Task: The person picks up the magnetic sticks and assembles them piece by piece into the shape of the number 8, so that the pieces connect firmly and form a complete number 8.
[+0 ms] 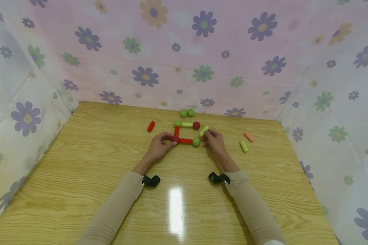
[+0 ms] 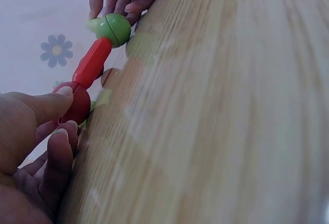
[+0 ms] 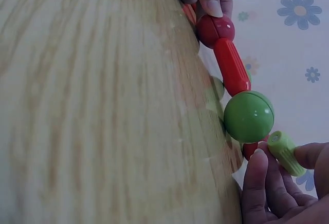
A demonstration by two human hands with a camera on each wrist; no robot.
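Observation:
My left hand (image 1: 159, 147) pinches a dark red ball (image 2: 78, 105) at the near left corner of a small ball-and-stick frame. From that ball a red stick (image 1: 185, 141) runs right to a green ball (image 3: 249, 116). Another red stick (image 1: 176, 131) leads back to a second green ball (image 1: 177, 124), where a yellow-green stick (image 1: 187, 125) joins it to a dark red ball (image 1: 196, 125). Between thumb and fingers, my right hand (image 1: 215, 143) holds a loose yellow-green stick (image 3: 286, 153), its end close to the near green ball. The frame's right side is open.
Two green balls (image 1: 187, 113) lie behind the frame. A loose red stick (image 1: 151, 126) is to the left. On the right lie an orange stick (image 1: 249, 136) and a yellow-green stick (image 1: 243, 146). Flowered cloth (image 1: 178, 51) surrounds the wooden table (image 1: 110, 163) at the back and sides.

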